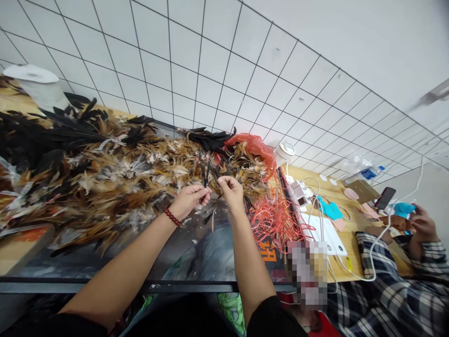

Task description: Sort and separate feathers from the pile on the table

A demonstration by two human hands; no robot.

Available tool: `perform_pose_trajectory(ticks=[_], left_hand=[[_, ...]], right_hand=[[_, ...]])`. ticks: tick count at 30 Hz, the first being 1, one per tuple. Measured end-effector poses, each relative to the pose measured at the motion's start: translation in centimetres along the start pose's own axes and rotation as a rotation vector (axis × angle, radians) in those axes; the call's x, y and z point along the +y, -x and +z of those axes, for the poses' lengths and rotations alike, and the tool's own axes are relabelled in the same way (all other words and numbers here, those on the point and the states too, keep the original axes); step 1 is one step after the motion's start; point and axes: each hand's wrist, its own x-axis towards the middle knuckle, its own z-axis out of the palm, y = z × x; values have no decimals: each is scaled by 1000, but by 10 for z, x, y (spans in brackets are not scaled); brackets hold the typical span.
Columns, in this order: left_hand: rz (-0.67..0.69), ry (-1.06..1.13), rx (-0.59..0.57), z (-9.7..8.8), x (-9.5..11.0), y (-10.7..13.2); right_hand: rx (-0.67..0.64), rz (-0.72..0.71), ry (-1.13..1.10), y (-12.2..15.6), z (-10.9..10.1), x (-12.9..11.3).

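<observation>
My left hand [189, 199] and my right hand [230, 189] are raised side by side over the table, both with fingers pinched closed on a few thin dark feathers [207, 174] that stand up between them. A red bead bracelet [172, 217] circles my left wrist. Right behind the hands lies a large heap of brown, black and white feathers [105, 173]. A tangle of red rubber bands [273, 217] lies just right of my right hand.
A red plastic bag [256, 147] sits at the heap's far end. To the right another person in a plaid sleeve [396, 281] sits by white cables [351, 267], a phone [385, 197] and a white jar [286, 152]. A white roll [35, 84] stands far left.
</observation>
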Motion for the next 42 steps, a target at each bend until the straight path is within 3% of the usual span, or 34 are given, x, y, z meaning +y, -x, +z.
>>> perform_pose_trajectory(ticks=[2,6,10,13,16,19,22,24,27,29,32,35,39,42], left_hand=[[65,74,44,-2,2,-2],[99,158,105,-9,3,-5],[95,167,112,-12,-1,-8],[99,130,138,-11,-6,-10],[115,82,163,-10,-8,-11],[123,45,161,-8,-10,-12],[117,35,154,-5,-10,-12],[116,37,151,-3,-10,-11],[121,38,146,0,-10,-10],[123,40,144,1,-11,-11],[130,40,144,1,-13,-13],[156,19,182,0,-15,-15],[190,0,258,-2,-16,-17],[227,0,284,-2,-16,-18]], right_hand=[[-79,-47,188,0,-12,-6],[-448,-129,701,11,-30,-11],[-486,-153,994,25,-31,-3],[-260,-134,783,23,-29,3],[-5,55,218,16,-28,3],[27,263,-243,13,-24,4],[32,316,-347,18,-17,11],[78,255,-225,24,-13,16],[141,-26,263,36,-8,22],[33,-239,701,44,-4,22],[-207,-349,1142,52,3,18],[-245,-351,1279,52,6,13],[-65,-221,1174,49,2,10],[-112,-236,1144,49,-1,6]])
